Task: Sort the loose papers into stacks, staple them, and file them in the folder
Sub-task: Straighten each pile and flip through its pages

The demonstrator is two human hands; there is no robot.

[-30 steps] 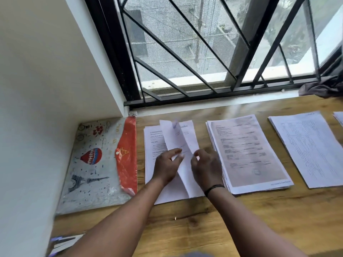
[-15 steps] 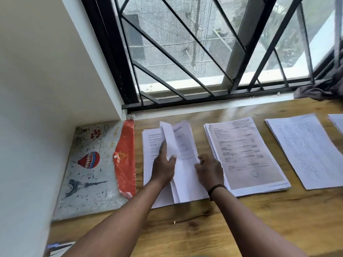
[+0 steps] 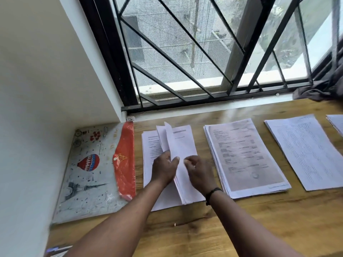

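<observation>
While both hands work at the leftmost stack of papers [image 3: 150, 145] on the wooden table [image 3: 259, 229], the left hand [image 3: 164, 169] holds a few lifted sheets [image 3: 181, 143], its thumb pressed against their near face and its fingers curled behind them. These sheets stand partly upright, bent up from the flat pile, with their top edges fanned slightly apart. The right hand [image 3: 199, 173] sits just beside them on the right, its fingers curled and the fingertips pinching at the edge of the raised sheets; a dark band [image 3: 213, 191] circles that wrist.

Left of this stack, the folder [image 3: 89, 173] lies flat in the corner against the white wall [image 3: 37, 108], printed with a hot-air balloon and a tower, its orange flap [image 3: 125, 160] along the side nearest the papers. Right of the hands, a second stack [image 3: 245, 156] with a grey printed top page lies flat, then a third stack [image 3: 306, 151] well apart from the hands, and the corner of a fourth pile [image 3: 336, 123] shows at the frame's right edge. Behind the table runs a window with black diagonal bars [image 3: 185, 62], and dark cloth [image 3: 319, 89] rests at the sill's right end.
</observation>
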